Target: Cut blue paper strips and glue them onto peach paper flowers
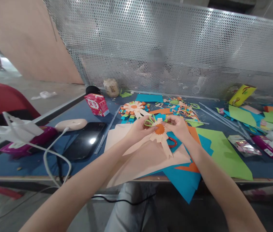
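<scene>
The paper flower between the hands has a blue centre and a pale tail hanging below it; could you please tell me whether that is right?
Not quite: in the head view, the paper flower has an orange centre, not a blue one; the rest is right.

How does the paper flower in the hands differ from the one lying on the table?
The held flower is between the left hand and right hand; the lying flower rests on the table. The held flower shows light-green loops near its upper edge; the lying flower has blue, green and orange strips around it. Both have peach petals and orange centres.
</scene>
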Tool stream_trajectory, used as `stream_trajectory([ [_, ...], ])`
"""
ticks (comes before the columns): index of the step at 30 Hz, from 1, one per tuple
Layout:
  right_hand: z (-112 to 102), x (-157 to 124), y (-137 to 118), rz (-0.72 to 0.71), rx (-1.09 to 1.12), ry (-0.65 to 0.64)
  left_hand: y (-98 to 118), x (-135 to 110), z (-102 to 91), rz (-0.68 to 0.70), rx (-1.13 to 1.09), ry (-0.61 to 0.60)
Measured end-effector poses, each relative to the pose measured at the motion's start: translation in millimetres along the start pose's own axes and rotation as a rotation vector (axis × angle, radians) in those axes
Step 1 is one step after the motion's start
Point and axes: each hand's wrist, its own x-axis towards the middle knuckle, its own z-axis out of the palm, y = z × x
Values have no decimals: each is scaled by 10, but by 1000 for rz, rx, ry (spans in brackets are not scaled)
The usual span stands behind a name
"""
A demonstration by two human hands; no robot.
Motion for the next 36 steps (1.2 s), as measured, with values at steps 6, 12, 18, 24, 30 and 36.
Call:
stream_trajectory([
  [6,8,8,40,-6,33,-30,51,-8,-2,-27,24,-9],
  [12,32,-5,13,16,35,6,21,-9,-10,-45,78,-71],
  [18,30,-5,22,3,39,2,29,-23,11,-69,58,-114],
  [24,-83,47,43,-24,8,153,-29,85,-132,-17,-3,177],
  [30,-184,68,77,-91,-297,146,-53,220,-339,62,-102,661],
  [36,-207,77,174,-249,-781,-101,-129,231,-321,-138,-19,423],
])
